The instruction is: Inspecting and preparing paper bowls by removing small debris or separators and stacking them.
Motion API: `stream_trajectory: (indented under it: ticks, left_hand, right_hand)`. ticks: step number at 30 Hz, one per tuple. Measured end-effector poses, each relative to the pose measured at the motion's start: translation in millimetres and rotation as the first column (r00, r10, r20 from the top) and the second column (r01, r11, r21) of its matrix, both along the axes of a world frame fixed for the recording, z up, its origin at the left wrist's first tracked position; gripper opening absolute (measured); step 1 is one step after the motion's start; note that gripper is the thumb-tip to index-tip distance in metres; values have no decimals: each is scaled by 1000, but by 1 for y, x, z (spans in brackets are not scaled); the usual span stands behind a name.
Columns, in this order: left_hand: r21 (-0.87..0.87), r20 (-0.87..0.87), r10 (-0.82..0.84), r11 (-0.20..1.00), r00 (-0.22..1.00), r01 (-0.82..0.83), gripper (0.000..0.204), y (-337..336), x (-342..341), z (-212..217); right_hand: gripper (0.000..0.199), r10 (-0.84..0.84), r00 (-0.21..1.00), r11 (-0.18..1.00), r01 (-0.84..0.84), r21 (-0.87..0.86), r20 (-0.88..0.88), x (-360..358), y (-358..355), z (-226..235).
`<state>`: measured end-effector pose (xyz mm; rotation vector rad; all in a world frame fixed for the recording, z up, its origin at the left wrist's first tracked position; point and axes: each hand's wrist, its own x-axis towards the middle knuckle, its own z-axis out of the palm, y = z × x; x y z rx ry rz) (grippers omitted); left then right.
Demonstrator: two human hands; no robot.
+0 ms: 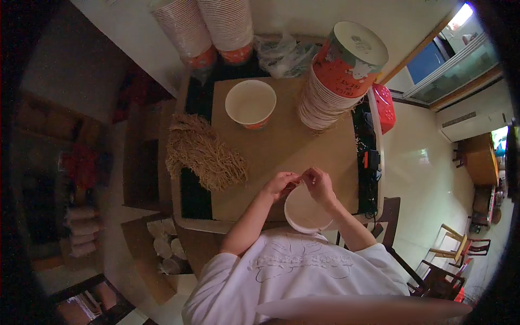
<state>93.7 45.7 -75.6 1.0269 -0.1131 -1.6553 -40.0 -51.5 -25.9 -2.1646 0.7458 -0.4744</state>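
Dim, warm-toned fisheye view with heavy dark vignetting at the rim.

The table [281,146] was lit softly from above, while the left side was left in deep shadow. Bright daylight was admitted through a window [460,16] at the upper right, where highlights were blown out, and a sheen was cast on the floor [422,162]. Straight edges were bent toward the rim, and fine detail was softened throughout.
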Motion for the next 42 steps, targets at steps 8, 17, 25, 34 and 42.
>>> stream_trajectory:
  ticks: [8, 17, 25, 34, 42]
  left_hand:
    - [-7, -79, 8, 1000, 997, -9, 14, 4, 0, -6]
    - [60, -85, 105, 993, 991, -100, 12, 6, -3, 0]
    - [61, 38, 54, 997, 998, -57, 9, 7, -3, 10]
    - [65, 310, 21, 997, 950, -43, 10, 6, -5, 22]
    - [-144, 627, 138, 988, 766, -59, 14, 8, -11, 5]
  right_hand:
    - [3, -34, 999, 967, 30, -254, -12, -3, 19, 0]
    - [14, 22, 1000, 962, -24, -273, -11, -9, 23, 2]
    - [17, 57, 998, 960, -52, -275, 8, -13, 18, 10]
    - [12, 48, 975, 947, 24, 321, -216, 1, -6, 8]
    - [11, 66, 984, 947, -11, 320, -164, 4, -6, 3]
